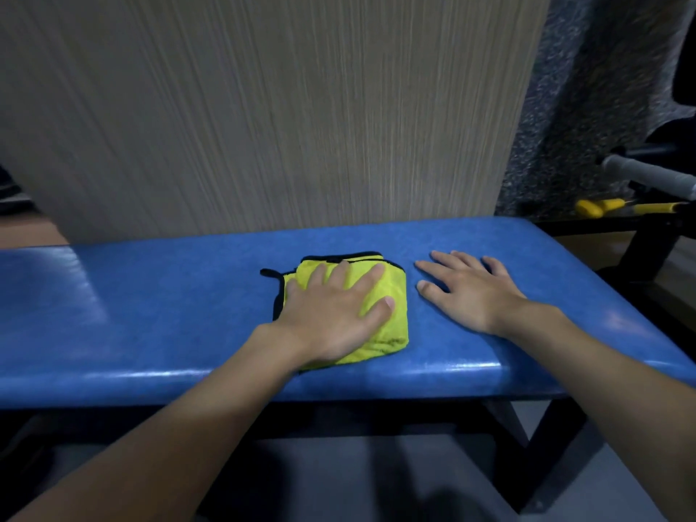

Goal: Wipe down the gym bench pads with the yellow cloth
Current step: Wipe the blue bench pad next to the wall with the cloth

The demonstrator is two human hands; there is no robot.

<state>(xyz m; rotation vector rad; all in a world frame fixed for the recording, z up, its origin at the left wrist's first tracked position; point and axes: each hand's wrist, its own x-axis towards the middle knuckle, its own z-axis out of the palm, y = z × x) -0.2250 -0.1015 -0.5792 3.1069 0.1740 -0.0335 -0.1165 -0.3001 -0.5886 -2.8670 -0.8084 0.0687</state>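
Note:
A blue padded gym bench (pixel 150 314) runs across the view from left to right. A folded yellow cloth (pixel 395 322) with a black edge lies on the middle of the pad. My left hand (pixel 335 310) presses flat on the cloth with its fingers spread and straight. My right hand (pixel 467 292) rests flat on the bare pad just to the right of the cloth, fingers straight, holding nothing.
A beige wood-grain wall panel (pixel 263 107) stands right behind the bench. At the right are a grey padded bar (pixel 647 175), a yellow handle (pixel 599 208) and a black metal frame (pixel 647 250). The bench's black legs (pixel 553 442) stand on a grey floor.

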